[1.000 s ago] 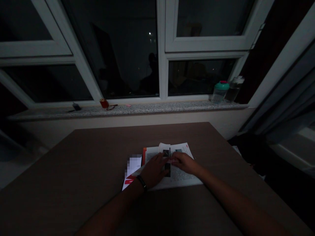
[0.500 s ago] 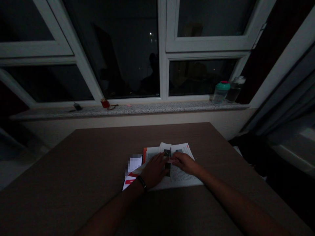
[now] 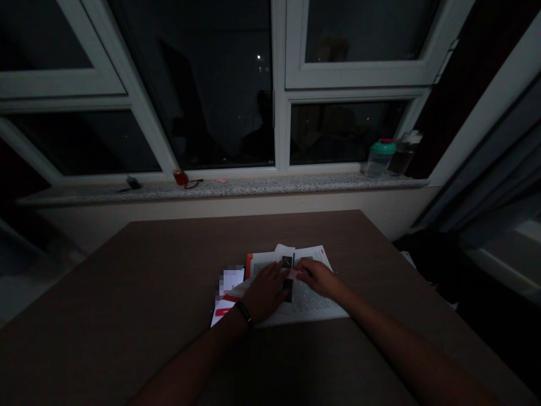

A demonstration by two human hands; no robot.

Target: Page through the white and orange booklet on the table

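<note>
An open book [image 3: 313, 296] with printed pages and dark pictures lies on the brown table. My left hand [image 3: 266, 290], a dark band on its wrist, rests on the left page with its fingers stretched out. Close to its fingertips, my right hand [image 3: 316, 277] is closed in a pinch over the right page. Between the two hands shows a small pale pink piece [image 3: 292, 274], its right end at my right fingers; its exact kind is too dim to make out. Partly under the book's left side lies a lit screen [image 3: 232, 280], with a red patch low on it.
The table [image 3: 181, 254] reaches to the wall below a window. On the speckled sill [image 3: 253, 185] stand a teal-lidded bottle [image 3: 380, 158], a clear bottle [image 3: 403, 155], a small red object [image 3: 180, 177] and a small dark object [image 3: 133, 182]. A grey curtain [image 3: 486, 152] hangs at right.
My right fingers have shifted very slightly, and a little more of the pale pink piece shows between the hands. My left hand and the book stay in place.
</note>
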